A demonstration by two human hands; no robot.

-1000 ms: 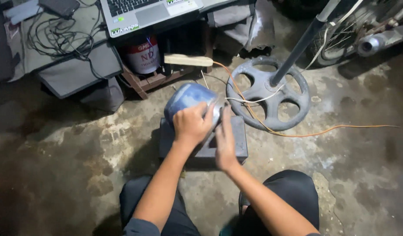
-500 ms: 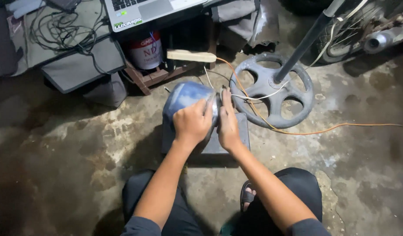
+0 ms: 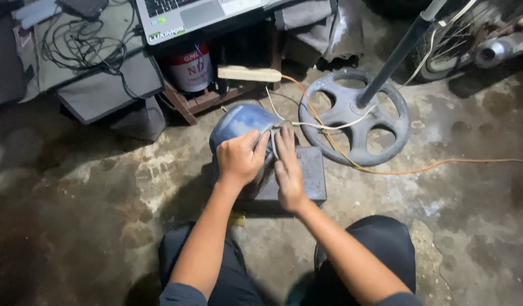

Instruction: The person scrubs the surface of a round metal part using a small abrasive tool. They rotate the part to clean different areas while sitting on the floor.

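The blue motor (image 3: 239,127) sat on a grey base plate (image 3: 309,178) on the concrete floor (image 3: 91,204), beside a fan stand (image 3: 355,116). It looked liable to tip or roll if pressed unevenly. The left hand (image 3: 239,158) was curled around its housing, gripping it; the right hand (image 3: 288,170) lay flat against its end, fingers extended, clasping nothing.

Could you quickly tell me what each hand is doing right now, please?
Left hand: closed over the blue rounded housing.
Right hand: fingers flat against its face, gripping nothing.

Motor (image 3: 241,122) on base block (image 3: 309,175) — fan stand (image 3: 355,116) right; laptop (image 3: 199,14) behind.
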